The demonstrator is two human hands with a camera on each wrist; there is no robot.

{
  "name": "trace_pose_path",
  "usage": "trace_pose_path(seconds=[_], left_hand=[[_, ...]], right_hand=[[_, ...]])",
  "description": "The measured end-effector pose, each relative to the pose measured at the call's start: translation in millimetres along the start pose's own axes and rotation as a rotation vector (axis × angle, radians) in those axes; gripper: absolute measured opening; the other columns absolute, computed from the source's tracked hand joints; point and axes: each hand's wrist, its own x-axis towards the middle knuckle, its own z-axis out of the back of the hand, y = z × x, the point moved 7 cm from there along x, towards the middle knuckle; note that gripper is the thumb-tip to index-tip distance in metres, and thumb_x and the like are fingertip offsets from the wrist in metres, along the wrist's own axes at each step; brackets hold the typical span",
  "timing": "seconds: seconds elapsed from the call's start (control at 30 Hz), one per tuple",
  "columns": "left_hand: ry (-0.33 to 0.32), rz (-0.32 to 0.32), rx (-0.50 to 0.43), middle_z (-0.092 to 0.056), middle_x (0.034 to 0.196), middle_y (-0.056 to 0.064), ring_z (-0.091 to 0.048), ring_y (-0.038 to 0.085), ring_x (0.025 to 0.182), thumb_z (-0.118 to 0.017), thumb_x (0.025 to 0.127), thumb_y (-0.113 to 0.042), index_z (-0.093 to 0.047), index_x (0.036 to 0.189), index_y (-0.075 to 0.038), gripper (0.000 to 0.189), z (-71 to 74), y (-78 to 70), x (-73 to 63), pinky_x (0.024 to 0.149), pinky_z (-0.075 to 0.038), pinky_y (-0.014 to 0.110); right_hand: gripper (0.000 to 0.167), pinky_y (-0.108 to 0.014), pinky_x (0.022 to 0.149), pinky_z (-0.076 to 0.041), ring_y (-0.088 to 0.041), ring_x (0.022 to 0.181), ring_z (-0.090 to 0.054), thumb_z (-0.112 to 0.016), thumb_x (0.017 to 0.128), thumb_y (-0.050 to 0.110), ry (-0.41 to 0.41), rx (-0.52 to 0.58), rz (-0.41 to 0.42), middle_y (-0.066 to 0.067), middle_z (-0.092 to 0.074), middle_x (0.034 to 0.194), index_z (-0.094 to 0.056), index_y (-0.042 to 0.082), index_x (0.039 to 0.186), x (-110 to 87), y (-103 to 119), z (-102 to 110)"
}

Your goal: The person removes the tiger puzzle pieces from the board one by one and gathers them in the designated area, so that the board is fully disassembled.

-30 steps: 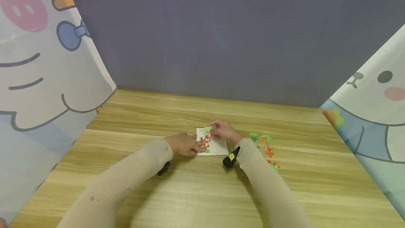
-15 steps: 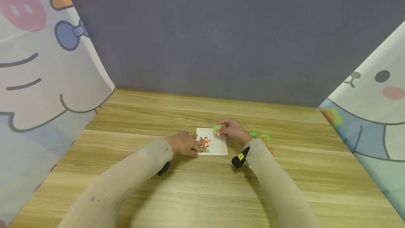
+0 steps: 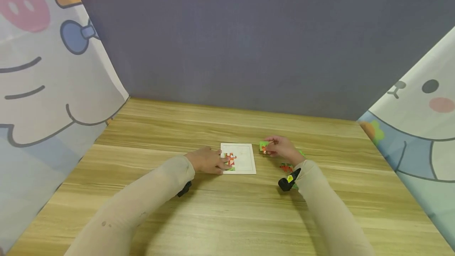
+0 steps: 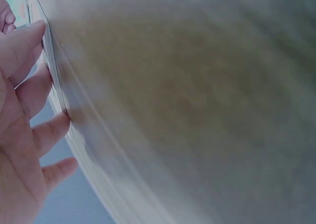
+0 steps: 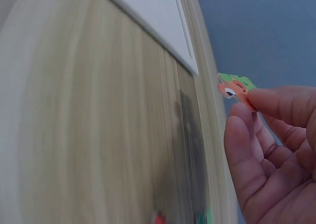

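My right hand (image 3: 283, 149) pinches a green and orange jigsaw piece (image 3: 263, 146) between thumb and fingertips, to the right of the white puzzle tray (image 3: 247, 171). Printed on that piece, an animal's eye shows in the right wrist view, where the puzzle piece (image 5: 238, 87) is raised above the table. Across the tray's left edge lies my left hand (image 3: 207, 161), its fingers spread and resting on the tray and the fitted puzzle pieces (image 3: 232, 162). These fitted pieces, red, white and green, fill part of the tray's left side and are partly hidden by the fingers.
Several loose puzzle pieces (image 3: 286, 167) lie on the wooden table (image 3: 227, 216) under and beside the right wrist, partly covered by it. A dark grey panel (image 3: 227, 42) rises behind the table, with cartoon-printed cloth (image 3: 39, 70) on both sides.
My right hand has lifted the green and orange puzzle piece from the tray's upper left and carried it right, past the tray's right edge. My left hand has stayed in place.
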Motion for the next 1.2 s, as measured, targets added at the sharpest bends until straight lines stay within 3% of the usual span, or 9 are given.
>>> trace_pose_path(seconds=[0.5, 1.2], left_hand=[[0.024, 0.021, 0.023, -0.032, 0.151, -0.008, -0.024, 0.028, 0.142, -0.048, 0.100, -0.037, -0.043, 0.144, -0.033, 0.045, -0.5, -0.6, 0.4, 0.110, -0.026, 0.054], [-0.002, 0.015, -0.019, -0.033, 0.151, -0.007, -0.024, 0.030, 0.141, -0.049, 0.100, -0.036, -0.047, 0.142, -0.032, 0.042, -2.2, -0.9, -0.2, 0.109, -0.027, 0.054]], right_hand=[[0.046, -0.032, 0.073, -0.054, -0.013, 0.075, -0.059, -0.054, 0.095, 0.004, -0.007, -0.031, 0.000, -0.006, -0.062, 0.088, -0.041, -0.015, 0.135, -24.8, -15.8, 36.6], [0.048, -0.029, 0.074, -0.054, -0.013, 0.077, -0.059, -0.048, 0.099, 0.006, -0.030, -0.084, -0.038, -0.006, -0.060, 0.091, -0.034, -0.015, 0.140, -38.1, -37.8, 78.6]])
